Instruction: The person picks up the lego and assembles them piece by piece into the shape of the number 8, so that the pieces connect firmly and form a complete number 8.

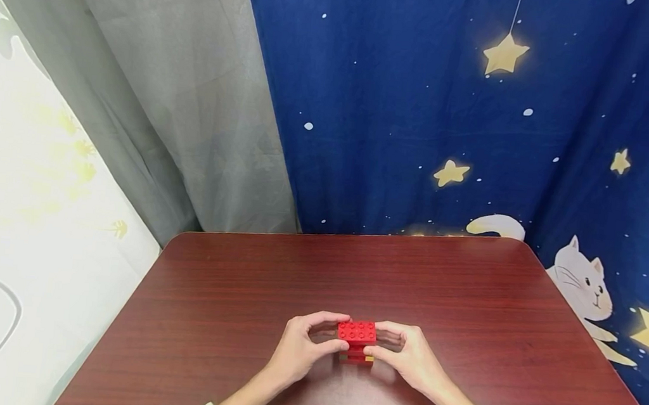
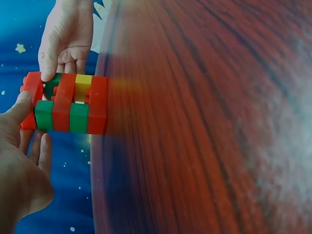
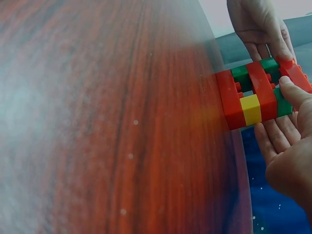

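A stack of toy building bricks (image 1: 357,332) stands on the table between both hands. Red bricks form its bottom, middle and top layers; green bricks (image 2: 79,118) and a yellow brick (image 3: 251,109) sit between them, with gaps. My left hand (image 1: 294,349) holds the stack's left side near the top, thumb in front and fingers towards the back. On the right side, my right hand (image 1: 417,360) grips it the same way, thumb at the front by the top red brick (image 2: 33,87). Whether that top brick is fully seated, I cannot tell.
The dark red wood-grain table (image 1: 226,290) reaches back to a grey curtain (image 1: 196,91) and a blue star-patterned curtain (image 1: 400,107). A pale patterned cloth (image 1: 28,192) hangs at the left. The table's far edge lies well beyond the hands.
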Action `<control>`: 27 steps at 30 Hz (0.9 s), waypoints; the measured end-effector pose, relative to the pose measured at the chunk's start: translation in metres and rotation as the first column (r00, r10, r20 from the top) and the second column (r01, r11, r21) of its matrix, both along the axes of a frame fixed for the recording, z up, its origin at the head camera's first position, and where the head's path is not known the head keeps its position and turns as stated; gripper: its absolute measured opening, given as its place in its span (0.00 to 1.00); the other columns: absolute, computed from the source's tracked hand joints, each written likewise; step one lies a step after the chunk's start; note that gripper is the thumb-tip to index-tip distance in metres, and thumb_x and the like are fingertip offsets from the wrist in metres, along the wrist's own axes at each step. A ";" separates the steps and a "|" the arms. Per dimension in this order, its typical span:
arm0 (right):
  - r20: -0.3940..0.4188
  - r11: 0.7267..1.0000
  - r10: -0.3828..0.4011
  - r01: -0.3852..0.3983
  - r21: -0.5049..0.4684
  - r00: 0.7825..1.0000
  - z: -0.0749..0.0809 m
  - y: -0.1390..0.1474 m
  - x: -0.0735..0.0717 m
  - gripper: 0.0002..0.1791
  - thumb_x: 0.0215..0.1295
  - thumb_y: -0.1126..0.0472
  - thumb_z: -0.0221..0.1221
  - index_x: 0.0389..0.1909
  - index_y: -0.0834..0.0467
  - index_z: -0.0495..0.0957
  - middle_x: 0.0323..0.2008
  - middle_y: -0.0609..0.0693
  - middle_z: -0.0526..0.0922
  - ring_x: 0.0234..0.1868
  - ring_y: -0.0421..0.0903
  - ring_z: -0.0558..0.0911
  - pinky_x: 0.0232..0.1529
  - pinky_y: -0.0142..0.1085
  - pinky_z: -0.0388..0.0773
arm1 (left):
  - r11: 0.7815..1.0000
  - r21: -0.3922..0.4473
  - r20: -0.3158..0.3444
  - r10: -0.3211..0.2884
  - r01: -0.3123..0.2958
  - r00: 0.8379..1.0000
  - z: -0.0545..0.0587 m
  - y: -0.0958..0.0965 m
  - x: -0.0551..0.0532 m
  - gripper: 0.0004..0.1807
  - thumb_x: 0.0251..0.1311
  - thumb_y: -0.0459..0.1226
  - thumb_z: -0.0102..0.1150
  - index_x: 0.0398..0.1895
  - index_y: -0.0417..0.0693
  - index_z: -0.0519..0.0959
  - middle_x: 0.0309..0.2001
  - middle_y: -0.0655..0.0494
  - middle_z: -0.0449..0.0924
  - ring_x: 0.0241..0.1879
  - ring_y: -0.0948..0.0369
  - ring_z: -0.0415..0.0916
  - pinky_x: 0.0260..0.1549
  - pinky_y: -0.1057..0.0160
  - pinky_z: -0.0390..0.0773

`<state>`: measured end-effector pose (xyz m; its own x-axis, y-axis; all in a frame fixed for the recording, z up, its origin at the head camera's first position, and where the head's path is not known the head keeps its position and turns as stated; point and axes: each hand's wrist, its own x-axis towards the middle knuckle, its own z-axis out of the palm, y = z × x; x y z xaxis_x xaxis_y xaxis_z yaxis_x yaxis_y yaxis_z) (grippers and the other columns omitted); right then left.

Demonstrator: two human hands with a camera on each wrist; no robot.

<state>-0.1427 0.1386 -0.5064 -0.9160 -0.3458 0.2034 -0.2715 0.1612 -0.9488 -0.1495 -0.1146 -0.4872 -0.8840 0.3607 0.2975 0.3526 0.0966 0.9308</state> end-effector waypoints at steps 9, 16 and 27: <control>-0.001 1.000 -0.018 0.018 0.016 1.000 -0.001 0.001 0.000 0.19 0.67 0.59 0.74 0.55 0.62 0.86 0.50 0.53 0.91 0.54 0.49 0.89 0.52 0.31 0.84 | 1.000 0.001 -0.009 0.001 -0.001 1.000 -0.003 0.000 -0.001 0.22 0.57 0.34 0.80 0.56 0.50 0.88 0.54 0.57 0.89 0.52 0.55 0.88 0.52 0.56 0.87; -0.006 1.000 -0.003 0.003 0.008 1.000 -0.002 0.001 0.000 0.19 0.67 0.59 0.73 0.56 0.61 0.86 0.50 0.53 0.91 0.54 0.48 0.89 0.53 0.31 0.84 | 1.000 0.005 -0.044 0.001 -0.001 0.999 -0.007 0.001 -0.001 0.21 0.59 0.35 0.78 0.56 0.49 0.88 0.53 0.56 0.89 0.52 0.55 0.88 0.52 0.56 0.87; -0.017 1.000 -0.008 0.008 -0.002 1.000 -0.003 0.000 -0.001 0.19 0.66 0.60 0.74 0.56 0.62 0.86 0.50 0.53 0.91 0.53 0.47 0.89 0.54 0.34 0.85 | 0.999 0.049 -0.054 -0.006 0.009 0.998 -0.015 0.001 -0.001 0.21 0.59 0.34 0.78 0.57 0.48 0.87 0.53 0.53 0.90 0.52 0.54 0.88 0.52 0.53 0.87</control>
<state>-0.1441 0.1386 -0.5096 -0.9153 -0.3378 0.2194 -0.2860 0.1617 -0.9445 -0.1509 -0.1135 -0.5020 -0.8633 0.3512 0.3626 0.4033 0.0480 0.9138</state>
